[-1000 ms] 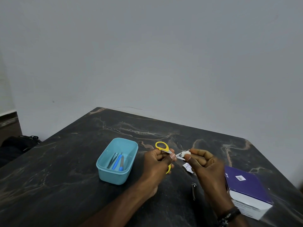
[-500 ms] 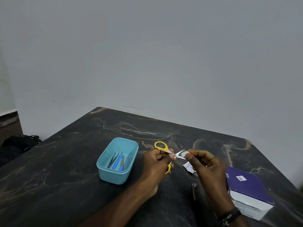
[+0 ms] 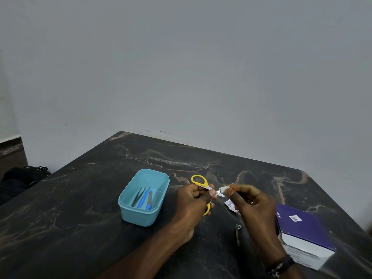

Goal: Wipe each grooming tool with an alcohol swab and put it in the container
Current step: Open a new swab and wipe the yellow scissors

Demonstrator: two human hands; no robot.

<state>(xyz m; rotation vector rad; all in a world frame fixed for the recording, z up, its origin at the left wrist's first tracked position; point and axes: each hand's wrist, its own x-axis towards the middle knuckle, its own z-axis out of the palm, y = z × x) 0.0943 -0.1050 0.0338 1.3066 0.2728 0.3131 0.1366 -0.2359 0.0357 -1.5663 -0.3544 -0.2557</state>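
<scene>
My left hand [image 3: 195, 200] grips small yellow-handled scissors [image 3: 199, 181] by the handles, blades pointing right. My right hand [image 3: 247, 200] pinches a white alcohol swab [image 3: 223, 189] around the scissor blades. To the left stands a light blue plastic container [image 3: 128, 210] that holds several tools, among them tweezers and blue-handled pieces. A nail clipper [image 3: 238, 234] lies on the dark marble table [image 3: 80, 208] between my forearms.
A purple and white box [image 3: 302, 228] sits at the right near the table's edge. A torn white swab wrapper [image 3: 229, 205] lies under my right hand. A black bag [image 3: 22, 178] rests on the floor at the left. A grey wall stands behind the table.
My right hand with the swab has slid slightly along the blades toward the pivot. The left hand keeps the scissors in nearly the same place.
</scene>
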